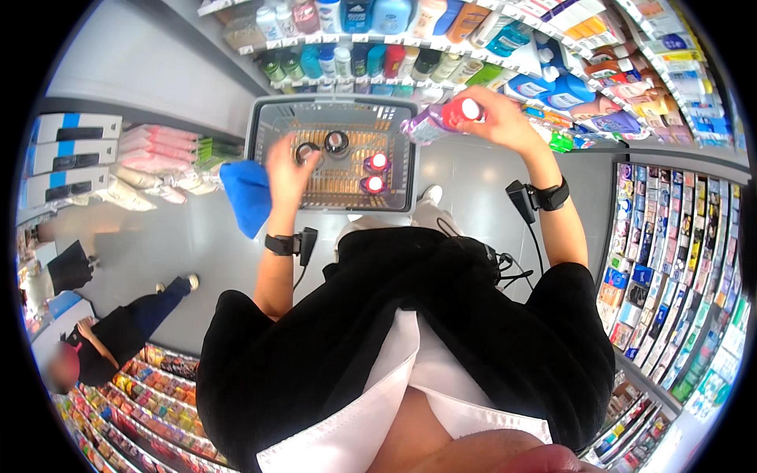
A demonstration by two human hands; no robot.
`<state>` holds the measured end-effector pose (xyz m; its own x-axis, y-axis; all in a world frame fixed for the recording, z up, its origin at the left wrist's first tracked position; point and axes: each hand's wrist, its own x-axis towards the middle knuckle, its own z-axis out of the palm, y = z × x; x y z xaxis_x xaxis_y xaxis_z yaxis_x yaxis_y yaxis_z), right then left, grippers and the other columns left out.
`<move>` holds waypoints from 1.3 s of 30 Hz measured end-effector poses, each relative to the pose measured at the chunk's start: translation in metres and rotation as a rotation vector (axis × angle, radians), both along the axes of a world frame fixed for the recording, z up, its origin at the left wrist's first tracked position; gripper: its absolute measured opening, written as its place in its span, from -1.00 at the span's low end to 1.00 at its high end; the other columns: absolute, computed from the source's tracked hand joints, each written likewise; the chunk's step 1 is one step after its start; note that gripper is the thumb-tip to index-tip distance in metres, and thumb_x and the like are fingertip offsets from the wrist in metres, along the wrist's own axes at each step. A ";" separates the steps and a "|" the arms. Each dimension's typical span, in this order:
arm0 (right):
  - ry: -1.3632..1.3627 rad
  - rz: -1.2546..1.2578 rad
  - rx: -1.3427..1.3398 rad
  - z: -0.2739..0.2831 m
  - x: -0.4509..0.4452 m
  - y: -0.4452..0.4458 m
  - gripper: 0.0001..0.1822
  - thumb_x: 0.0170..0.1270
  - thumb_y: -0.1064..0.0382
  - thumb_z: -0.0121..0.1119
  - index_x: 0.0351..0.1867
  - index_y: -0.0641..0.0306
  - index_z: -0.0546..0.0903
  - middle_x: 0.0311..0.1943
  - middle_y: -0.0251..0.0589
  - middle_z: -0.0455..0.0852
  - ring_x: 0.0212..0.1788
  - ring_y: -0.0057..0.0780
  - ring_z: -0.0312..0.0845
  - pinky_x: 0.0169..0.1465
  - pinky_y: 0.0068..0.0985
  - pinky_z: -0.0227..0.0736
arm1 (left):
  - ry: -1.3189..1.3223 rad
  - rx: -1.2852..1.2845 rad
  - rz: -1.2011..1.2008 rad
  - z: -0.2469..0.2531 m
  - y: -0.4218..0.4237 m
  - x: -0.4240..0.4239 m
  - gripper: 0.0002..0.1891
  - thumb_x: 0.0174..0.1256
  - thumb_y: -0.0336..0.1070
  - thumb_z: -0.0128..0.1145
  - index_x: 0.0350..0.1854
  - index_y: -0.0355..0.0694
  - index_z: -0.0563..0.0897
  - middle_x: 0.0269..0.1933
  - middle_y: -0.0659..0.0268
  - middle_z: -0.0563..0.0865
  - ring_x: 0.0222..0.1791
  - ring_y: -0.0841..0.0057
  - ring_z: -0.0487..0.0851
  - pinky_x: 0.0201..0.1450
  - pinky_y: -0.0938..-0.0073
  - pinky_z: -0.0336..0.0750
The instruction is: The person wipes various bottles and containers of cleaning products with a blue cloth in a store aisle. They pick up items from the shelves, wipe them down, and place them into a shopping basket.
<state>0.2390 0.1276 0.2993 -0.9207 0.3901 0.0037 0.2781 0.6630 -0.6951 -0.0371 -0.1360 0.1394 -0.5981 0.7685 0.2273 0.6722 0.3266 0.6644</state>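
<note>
My right hand (500, 118) grips a purple bottle (429, 122) by its red and white cap, just right of a grey plastic shopping basket (412, 177). Over the basket's left side is my left hand (290, 168), slightly blurred, its fingertips beside a dark-capped bottle (307, 154); whether they touch it I cannot tell. A blue cloth (245, 192) hangs beside that hand at the basket's left rim; what holds it is unclear. Inside the basket stand another dark-capped bottle (336, 143) and two purple bottles with red and white caps (376, 162), (373, 184).
Shelves of toiletry bottles (361, 59) rise beyond the basket. Packaged goods (157, 154) sit at the left, and stocked racks (662, 266) stand at the right. A person in dark clothes (118, 337) is at the lower left, near snack shelves (159, 390). Cables hang from my wrist devices.
</note>
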 end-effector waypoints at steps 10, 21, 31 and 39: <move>0.042 -0.133 -0.340 -0.009 0.025 0.023 -0.52 0.12 0.19 0.35 0.04 0.32 0.49 -0.15 -0.22 0.63 -0.09 -0.51 0.53 -0.04 -0.50 0.43 | -0.902 0.136 -0.611 0.037 0.152 0.149 -0.40 -0.03 -0.30 0.44 0.09 -0.29 0.47 -0.08 0.26 0.68 -0.09 0.56 0.63 -0.02 0.49 0.51; 0.331 -0.535 -0.818 -0.128 0.130 0.095 -0.49 0.15 0.25 0.33 0.11 0.32 0.44 -0.09 -0.23 0.63 -0.10 -0.50 0.58 -0.08 -0.52 0.53 | -0.677 -0.046 -0.563 0.018 0.275 0.253 -0.40 0.07 -0.13 0.38 0.07 -0.31 0.40 -0.07 0.14 0.64 -0.05 0.47 0.61 -0.01 0.42 0.49; 0.215 -0.642 -0.125 -0.121 0.174 0.304 -0.42 -0.01 0.11 0.45 0.03 0.29 0.51 -0.15 -0.10 0.71 -0.09 -0.37 0.65 -0.02 -0.47 0.48 | -0.614 -0.087 -0.410 -0.031 0.274 0.262 -0.72 0.25 -0.21 0.20 -0.11 -0.27 0.53 -0.26 0.23 0.68 -0.25 0.48 0.66 -0.14 0.48 0.53; 0.165 -0.529 0.108 -0.147 0.159 0.351 -0.37 -0.05 0.07 0.45 0.07 0.23 0.50 -0.14 0.00 0.70 -0.04 -0.08 0.61 -0.01 -0.33 0.49 | -0.709 -0.206 -0.036 -0.060 0.168 0.250 -0.82 0.25 -0.30 0.17 -0.20 -0.28 0.58 -0.35 0.31 0.69 -0.33 0.63 0.62 -0.24 0.59 0.48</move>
